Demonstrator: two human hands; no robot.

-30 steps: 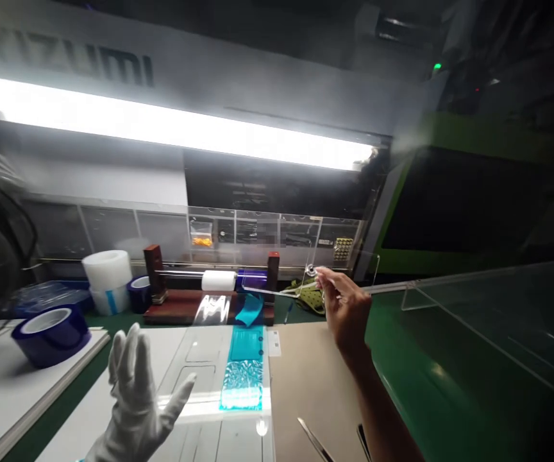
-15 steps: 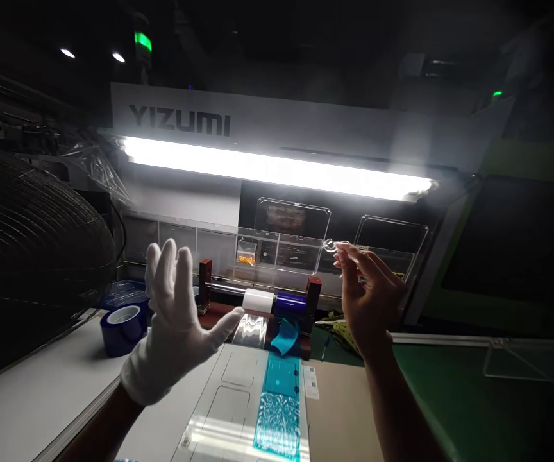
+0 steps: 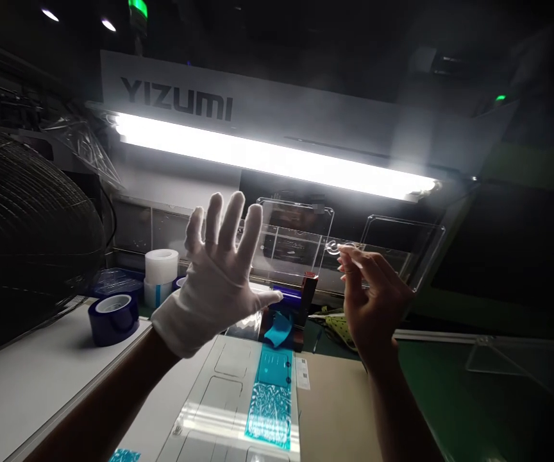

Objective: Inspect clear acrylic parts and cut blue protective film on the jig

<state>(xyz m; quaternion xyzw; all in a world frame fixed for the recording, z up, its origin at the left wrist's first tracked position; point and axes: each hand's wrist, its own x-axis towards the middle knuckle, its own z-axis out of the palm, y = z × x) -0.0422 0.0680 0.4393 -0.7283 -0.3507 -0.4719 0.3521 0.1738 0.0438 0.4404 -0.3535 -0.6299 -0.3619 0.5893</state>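
My left hand (image 3: 217,292), in a white glove, is raised with its fingers spread and nothing in it. It hovers to the left of a clear moulded plastic part (image 3: 333,224), which has two thin-edged rectangular panels joined in the middle. My bare right hand (image 3: 377,292) pinches this part at its small looped centre piece (image 3: 332,248), holding it up below the bright tube lamp. Below the hands lies a white board (image 3: 200,410) with printed outlines and a strip of turquoise film (image 3: 270,404).
A tube lamp (image 3: 258,151) crosses above the bench. On the left are a fan (image 3: 31,212), a blue tape roll (image 3: 113,324) and white tape rolls (image 3: 160,266). A roll holder (image 3: 308,292) with blue film stands behind the board. Brown card (image 3: 335,404) and a green surface (image 3: 488,410) lie right.
My left hand has moved right and up, with its fingers fanned wider, and white tape rolls now show behind it. The right hand keeps its pinch. The view has tilted slightly.
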